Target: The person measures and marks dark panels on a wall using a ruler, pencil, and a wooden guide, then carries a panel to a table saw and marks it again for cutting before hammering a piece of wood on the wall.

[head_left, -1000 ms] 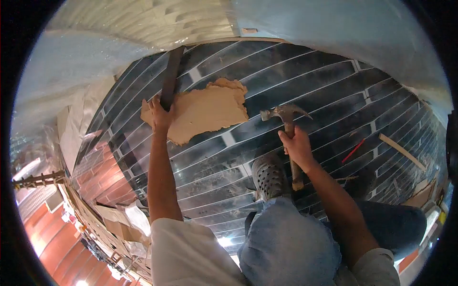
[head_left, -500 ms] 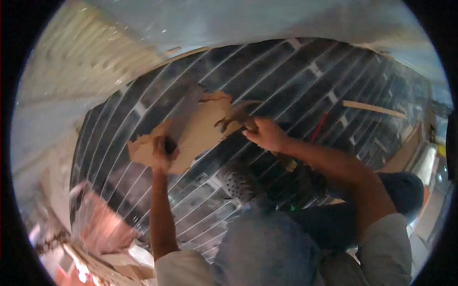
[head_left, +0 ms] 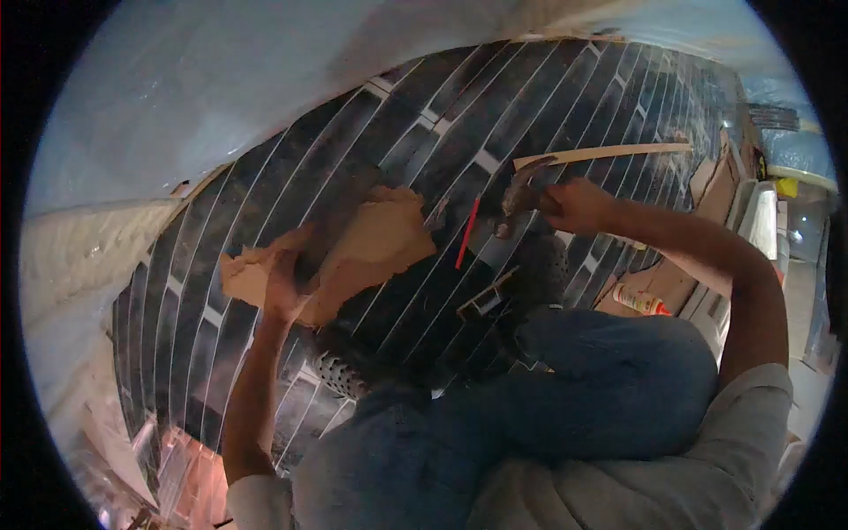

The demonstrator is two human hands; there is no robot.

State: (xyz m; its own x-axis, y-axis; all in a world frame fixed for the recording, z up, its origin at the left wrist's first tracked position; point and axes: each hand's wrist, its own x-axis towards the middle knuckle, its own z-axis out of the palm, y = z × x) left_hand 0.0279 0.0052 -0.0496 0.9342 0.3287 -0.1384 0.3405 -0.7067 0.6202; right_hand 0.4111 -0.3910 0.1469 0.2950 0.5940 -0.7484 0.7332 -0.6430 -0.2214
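**Raised hammer over a hand-held tile: strike and grip risks**

Dark tiled floor [head_left: 565,115], glossy, thin pale joints. A bare tan patch [head_left: 375,243] shows where tiles are missing.

Risk 1: hammer [head_left: 521,196] is lifted clear of the floor, off to the right of the patch. A swing landing off-line could chip neighbouring tiles or glance off the glossy surface.

Risk 2: left hand [head_left: 284,281] sits on the patch itself, in the likely strike zone; fingers could be caught.

Left hand is clamped round the lower end of a dark tile strip [head_left: 340,216] standing over the patch. Right hand [head_left: 574,205] is closed tight on the hammer handle. Hands well apart, patch nearer the left.

Small items: red pencil [head_left: 466,231] lies on the floor between the hands.
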